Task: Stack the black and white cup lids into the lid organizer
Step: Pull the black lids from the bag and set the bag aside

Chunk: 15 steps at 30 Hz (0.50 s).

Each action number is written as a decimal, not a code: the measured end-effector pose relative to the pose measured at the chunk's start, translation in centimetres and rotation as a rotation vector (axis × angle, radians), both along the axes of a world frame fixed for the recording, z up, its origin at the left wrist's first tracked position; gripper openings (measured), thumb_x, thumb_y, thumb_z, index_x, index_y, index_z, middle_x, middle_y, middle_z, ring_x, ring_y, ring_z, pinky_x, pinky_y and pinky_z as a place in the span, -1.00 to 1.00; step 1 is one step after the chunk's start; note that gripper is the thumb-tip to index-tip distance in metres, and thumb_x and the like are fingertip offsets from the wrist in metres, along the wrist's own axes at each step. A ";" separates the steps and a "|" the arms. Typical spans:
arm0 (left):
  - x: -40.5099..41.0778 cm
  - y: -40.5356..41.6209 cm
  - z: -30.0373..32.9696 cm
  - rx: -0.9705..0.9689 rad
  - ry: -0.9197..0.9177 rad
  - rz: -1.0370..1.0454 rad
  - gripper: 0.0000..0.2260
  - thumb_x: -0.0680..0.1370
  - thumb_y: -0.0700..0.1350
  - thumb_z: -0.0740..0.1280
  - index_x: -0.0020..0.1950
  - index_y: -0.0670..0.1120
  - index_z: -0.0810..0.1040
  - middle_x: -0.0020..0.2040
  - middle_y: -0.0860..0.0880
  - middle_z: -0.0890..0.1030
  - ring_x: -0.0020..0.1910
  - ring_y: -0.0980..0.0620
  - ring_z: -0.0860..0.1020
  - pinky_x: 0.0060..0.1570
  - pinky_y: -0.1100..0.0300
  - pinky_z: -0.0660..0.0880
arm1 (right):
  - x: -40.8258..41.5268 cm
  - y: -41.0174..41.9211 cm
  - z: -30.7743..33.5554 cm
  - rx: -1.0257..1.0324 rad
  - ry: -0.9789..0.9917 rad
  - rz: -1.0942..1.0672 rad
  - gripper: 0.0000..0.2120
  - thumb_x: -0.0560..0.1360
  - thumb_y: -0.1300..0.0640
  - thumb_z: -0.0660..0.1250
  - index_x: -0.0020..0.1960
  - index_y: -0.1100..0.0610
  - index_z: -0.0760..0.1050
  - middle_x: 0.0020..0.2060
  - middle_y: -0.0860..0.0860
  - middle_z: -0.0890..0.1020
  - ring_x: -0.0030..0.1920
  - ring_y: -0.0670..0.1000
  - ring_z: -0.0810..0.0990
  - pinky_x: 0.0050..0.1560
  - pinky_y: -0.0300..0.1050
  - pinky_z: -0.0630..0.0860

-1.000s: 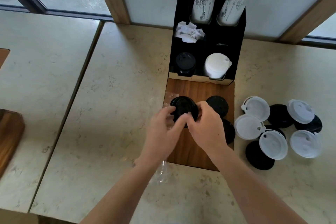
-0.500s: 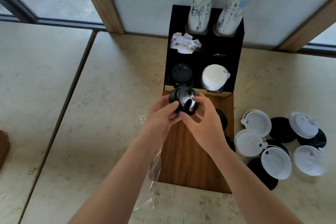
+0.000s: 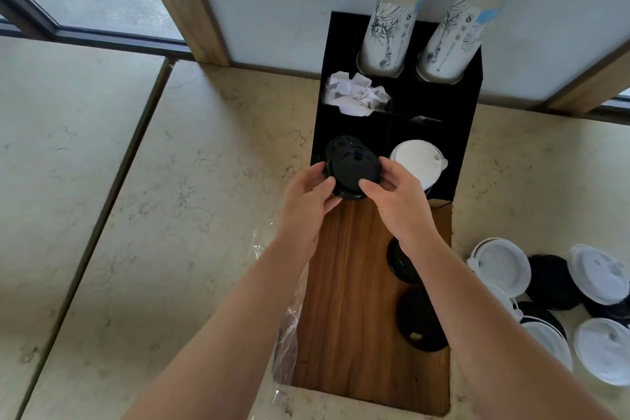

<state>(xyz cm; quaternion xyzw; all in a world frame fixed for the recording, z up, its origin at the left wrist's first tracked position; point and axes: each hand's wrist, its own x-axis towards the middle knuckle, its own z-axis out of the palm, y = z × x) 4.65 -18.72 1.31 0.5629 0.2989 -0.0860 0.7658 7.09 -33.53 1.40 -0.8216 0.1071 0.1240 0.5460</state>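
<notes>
On the counter, against the wall: stock listed from largest item to smallest.

Counter (image 3: 170, 215): pale marbled stone, with a seam running down its left part.

Wooden board (image 3: 354, 317): dark walnut-toned panel lying flat on the counter, its far end meeting the front of the organizer.

Lid organizer (image 3: 456, 133): black box with compartments, standing against the wall at the far end of the board.

Cup sleeves (image 3: 388, 27): two tall stacks of printed white paper cups, upside down, in the two rear compartments.

Plastic wrap (image 3: 289, 334): clear, crumpled, lying along the left edge of the board.

Loose lids (image 3: 552, 283): a mixed heap of black and white lids, overlapping on the counter to the right of the board.

Crumpled paper (image 3: 354, 95): white wad in the middle-left compartment.

White lid stack (image 3: 417, 160): fills the front-right compartment.

Black lids on board (image 3: 419, 320): two, near the right edge, partly behind the right forearm.

Black lid stack (image 3: 353, 169): held over the front-left compartment, above black lids already seated there.

Left hand (image 3: 306, 201): fingers curled against the left rim of the black lid stack, gripping it.

Right hand (image 3: 399, 194): thumb and fingers pinching the right rim of the same stack.
</notes>
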 end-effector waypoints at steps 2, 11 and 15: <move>0.5 -0.4 -0.2 0.168 -0.024 -0.025 -0.69 0.66 -0.26 0.32 0.40 -0.07 0.59 0.21 0.04 0.68 0.12 0.19 0.67 0.16 0.18 0.63 | 1.3 0.3 -0.1 -0.042 -0.017 0.006 -0.44 0.61 0.17 0.39 0.57 0.07 0.34 0.36 -0.06 0.56 0.27 -0.18 0.50 0.21 -0.33 0.44; 1.6 -2.0 -0.1 0.518 -0.092 0.016 -0.67 0.62 -0.29 0.27 0.14 0.16 0.57 -0.26 0.29 0.61 -0.30 0.39 0.54 -0.24 0.49 0.46 | 5.3 3.4 0.8 -0.254 -0.061 0.144 -0.48 0.65 0.15 0.22 0.60 0.08 0.27 0.46 0.07 0.46 0.44 0.08 0.44 0.40 -0.02 0.42; 2.2 -2.1 0.2 0.531 -0.065 -0.081 -0.83 0.57 -0.29 0.31 0.07 -0.06 0.57 -0.08 0.03 0.69 -0.16 0.16 0.62 -0.28 0.38 0.50 | 6.6 4.0 0.8 -0.326 -0.005 0.207 -0.46 0.65 0.13 0.19 0.61 0.11 0.23 0.49 0.13 0.39 0.47 0.14 0.39 0.41 0.02 0.38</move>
